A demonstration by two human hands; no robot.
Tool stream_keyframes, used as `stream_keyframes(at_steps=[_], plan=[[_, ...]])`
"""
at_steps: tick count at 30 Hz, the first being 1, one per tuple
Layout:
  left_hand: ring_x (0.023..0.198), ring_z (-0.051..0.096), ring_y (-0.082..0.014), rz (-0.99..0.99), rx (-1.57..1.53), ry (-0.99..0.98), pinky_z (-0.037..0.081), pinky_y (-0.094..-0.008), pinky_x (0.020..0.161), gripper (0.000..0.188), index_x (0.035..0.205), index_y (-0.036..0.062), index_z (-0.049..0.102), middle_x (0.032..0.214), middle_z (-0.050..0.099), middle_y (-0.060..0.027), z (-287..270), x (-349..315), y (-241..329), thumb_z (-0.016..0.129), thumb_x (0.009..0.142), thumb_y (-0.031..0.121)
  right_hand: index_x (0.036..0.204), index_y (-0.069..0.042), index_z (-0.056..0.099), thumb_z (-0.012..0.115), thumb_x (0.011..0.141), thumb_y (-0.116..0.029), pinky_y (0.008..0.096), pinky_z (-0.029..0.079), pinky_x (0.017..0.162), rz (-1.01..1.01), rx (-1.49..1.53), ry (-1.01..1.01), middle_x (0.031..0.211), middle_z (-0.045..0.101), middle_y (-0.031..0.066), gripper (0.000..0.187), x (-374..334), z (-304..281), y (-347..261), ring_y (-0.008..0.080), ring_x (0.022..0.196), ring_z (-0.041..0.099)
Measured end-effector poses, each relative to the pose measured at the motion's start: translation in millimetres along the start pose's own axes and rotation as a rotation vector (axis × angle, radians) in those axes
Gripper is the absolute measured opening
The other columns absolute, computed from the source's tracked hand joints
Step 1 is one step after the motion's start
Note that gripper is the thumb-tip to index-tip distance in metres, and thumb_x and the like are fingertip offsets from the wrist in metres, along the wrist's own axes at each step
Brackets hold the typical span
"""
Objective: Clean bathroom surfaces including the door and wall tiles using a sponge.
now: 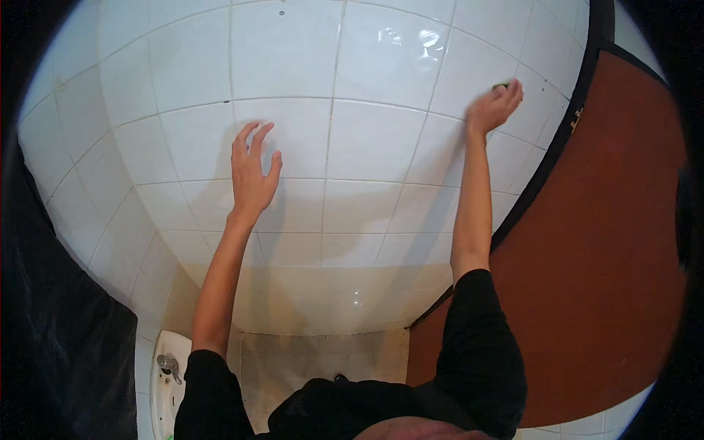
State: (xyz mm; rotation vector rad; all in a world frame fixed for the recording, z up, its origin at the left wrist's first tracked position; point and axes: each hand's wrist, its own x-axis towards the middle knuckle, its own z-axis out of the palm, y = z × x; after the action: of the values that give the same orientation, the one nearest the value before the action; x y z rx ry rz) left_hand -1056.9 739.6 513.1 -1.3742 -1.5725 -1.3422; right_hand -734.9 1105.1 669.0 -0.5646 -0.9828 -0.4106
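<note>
White glazed wall tiles (pixel 378 139) fill the space in front of me, with wet-looking shine at the upper right. My right hand (pixel 496 107) reaches far up to the right side of the wall. Its fingers curl over a small dark-green scrubbing pad (pixel 501 86), of which only an edge shows; the hand hides the rest. Further left, my left hand (pixel 254 172) is raised in front of the tiles with bent, spread fingers and nothing in it. Whether its fingertips touch the wall I cannot tell.
A reddish-brown door (pixel 594 242) in a black frame stands close on my right. At the lower left is a white washbasin (pixel 164 345) with a metal tap (pixel 169 364). Dark sheeting (pixel 66 323) hangs at the left, and a tiled floor (pixel 293 367) lies below.
</note>
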Motion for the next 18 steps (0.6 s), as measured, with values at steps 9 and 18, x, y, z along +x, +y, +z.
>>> stream_keyframes(at_steps=[9, 18], plan=[[0.164, 0.022, -0.0354, 0.248, 0.252, 0.099, 0.015, -0.0591, 0.13, 0.062, 0.16, 0.0226, 0.052, 0.172, 0.033, -0.0113, 78, 44, 13, 0.064, 0.099, 0.026, 0.149, -0.001, 0.06, 0.056, 0.108, -0.016, 0.0487, 0.041, 0.124, -1.107, 0.499, -0.767, 0.156, 0.058, 0.0175, 0.043, -80, -28, -50, 0.0328, 0.145, 0.054], [0.166, 0.018, -0.0324, 0.268, 0.419, 0.18, 0.01, -0.0614, 0.131, 0.066, 0.167, 0.0256, 0.043, 0.179, 0.024, -0.0087, 112, 40, -4, 0.055, 0.103, 0.037, 0.148, 0.002, 0.059, 0.049, 0.11, -0.011, 0.048, 0.042, 0.124, -0.678, 0.247, -0.414, 0.154, 0.059, 0.0202, 0.041, -68, -8, -34, 0.0355, 0.143, 0.055]])
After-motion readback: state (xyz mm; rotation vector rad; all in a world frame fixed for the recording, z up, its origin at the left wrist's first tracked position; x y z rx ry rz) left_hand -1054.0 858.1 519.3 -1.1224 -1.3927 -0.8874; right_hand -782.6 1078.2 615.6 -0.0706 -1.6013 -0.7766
